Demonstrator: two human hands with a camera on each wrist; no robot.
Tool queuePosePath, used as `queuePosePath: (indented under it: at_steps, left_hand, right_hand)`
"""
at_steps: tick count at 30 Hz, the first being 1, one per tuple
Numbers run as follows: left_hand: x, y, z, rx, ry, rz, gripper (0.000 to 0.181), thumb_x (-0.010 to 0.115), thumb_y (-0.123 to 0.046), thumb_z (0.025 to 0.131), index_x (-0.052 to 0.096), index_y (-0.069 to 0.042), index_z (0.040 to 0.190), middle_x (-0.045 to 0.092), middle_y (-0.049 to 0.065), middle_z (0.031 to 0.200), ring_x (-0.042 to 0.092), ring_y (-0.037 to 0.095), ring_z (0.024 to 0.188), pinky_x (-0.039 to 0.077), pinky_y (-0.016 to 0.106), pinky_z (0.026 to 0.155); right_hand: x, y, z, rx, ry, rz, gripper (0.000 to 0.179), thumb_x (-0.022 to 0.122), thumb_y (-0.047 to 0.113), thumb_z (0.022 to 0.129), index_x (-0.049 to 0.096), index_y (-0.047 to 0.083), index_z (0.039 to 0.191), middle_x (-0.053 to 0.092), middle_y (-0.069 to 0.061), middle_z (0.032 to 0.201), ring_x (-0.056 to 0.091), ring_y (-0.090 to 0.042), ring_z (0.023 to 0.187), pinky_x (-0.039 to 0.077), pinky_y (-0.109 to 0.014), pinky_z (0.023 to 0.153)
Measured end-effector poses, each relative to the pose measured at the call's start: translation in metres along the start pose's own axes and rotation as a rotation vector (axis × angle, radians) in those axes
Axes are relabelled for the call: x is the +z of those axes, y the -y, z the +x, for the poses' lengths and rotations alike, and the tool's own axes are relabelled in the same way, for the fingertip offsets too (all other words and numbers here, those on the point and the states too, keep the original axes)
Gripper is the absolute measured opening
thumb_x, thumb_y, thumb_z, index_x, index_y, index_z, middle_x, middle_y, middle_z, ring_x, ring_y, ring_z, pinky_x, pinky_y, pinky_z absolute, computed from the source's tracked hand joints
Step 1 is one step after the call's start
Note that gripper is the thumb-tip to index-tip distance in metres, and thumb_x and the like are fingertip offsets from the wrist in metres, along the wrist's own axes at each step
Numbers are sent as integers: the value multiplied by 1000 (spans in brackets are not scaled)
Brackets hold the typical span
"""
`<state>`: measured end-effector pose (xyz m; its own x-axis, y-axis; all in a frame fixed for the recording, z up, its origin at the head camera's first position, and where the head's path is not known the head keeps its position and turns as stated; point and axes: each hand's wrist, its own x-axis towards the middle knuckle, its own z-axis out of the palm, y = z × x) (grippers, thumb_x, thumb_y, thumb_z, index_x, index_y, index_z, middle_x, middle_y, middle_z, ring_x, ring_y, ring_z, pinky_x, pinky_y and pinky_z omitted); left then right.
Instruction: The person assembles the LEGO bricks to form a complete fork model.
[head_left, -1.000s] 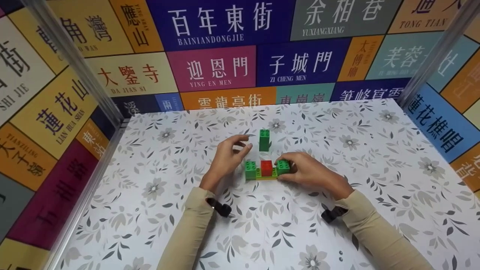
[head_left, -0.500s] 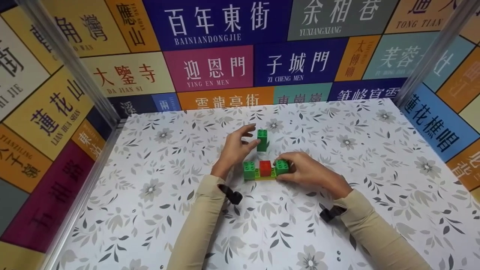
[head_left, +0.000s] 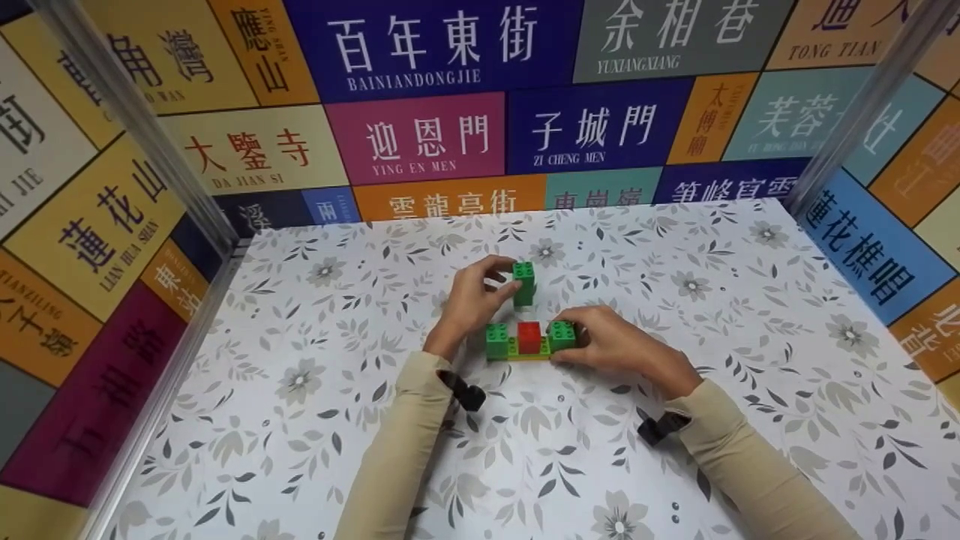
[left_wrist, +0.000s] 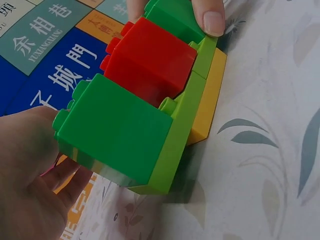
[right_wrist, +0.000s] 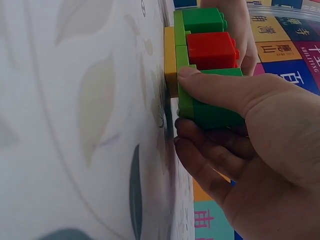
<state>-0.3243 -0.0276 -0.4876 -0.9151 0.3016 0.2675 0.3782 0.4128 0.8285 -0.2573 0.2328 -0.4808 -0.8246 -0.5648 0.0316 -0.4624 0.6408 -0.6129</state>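
A toy building-brick assembly stands on the table: a yellow brick at the bottom, lime-green bricks across it, then a left green brick, a red brick in the middle and a right green brick. My right hand pinches the right end, thumb on the near side and fingers around the far side. Behind the assembly a tall green brick stack stands upright. My left hand holds it from the left between thumb and fingers; its fingertips are outside the left wrist view.
The white table has a leaf-and-flower pattern. Panels with printed characters rise behind it and at both sides. A black wrist strap sits on the left sleeve and another on the right.
My left hand has moved from beside the assembly up and right to the tall green stack, and its fingers have closed on it. My right hand keeps its pinch on the assembly.
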Motion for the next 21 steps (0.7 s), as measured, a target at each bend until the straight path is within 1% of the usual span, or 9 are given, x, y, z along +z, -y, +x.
queuePosePath:
  at_steps: [4,9,11,15,19,21]
  left_hand:
    - [-3,1,-3,2,-4,-14,40,79,-19,101,70,-9,138,75,6,131,72,23,117,61,36,100]
    - [-8,4,-11,22,-7,-23,41,80,-20,100,71,-9,138,75,6,131,72,26,118,61,38,100]
    - [-11,6,-14,28,-16,-29,41,80,-21,100,71,-9,138,76,6,130,72,26,118,62,39,100]
    - [-15,11,-19,9,-44,-50,39,82,-22,99,72,-12,136,77,4,126,73,22,113,62,39,99]
    - [-17,15,-24,-15,-61,-72,37,82,-23,98,74,-15,133,77,3,123,73,19,109,62,37,97]
    - [-18,17,-26,-11,-59,-85,36,82,-23,99,74,-16,134,77,4,124,73,20,108,63,36,96]
  right_hand:
    - [1,-1,2,-7,-4,-1,44,91,28,90,74,8,125,77,-1,108,66,-12,93,55,-33,84]
    - [2,-4,2,-8,-5,21,43,91,29,90,74,10,124,77,0,107,67,-13,91,55,-32,82]
    - [1,-4,2,-4,-9,33,43,91,29,90,73,11,124,77,0,107,67,-13,92,56,-33,83]
    - [-1,-7,1,-3,-18,49,44,90,27,90,71,10,126,76,-2,112,67,-14,97,57,-33,86]
    - [-6,-7,0,-3,-34,95,44,90,20,90,70,9,128,77,-5,115,70,-19,100,61,-40,91]
    - [-10,-7,-2,-1,-53,118,44,90,18,90,71,9,128,77,-5,114,72,-21,100,62,-44,93]
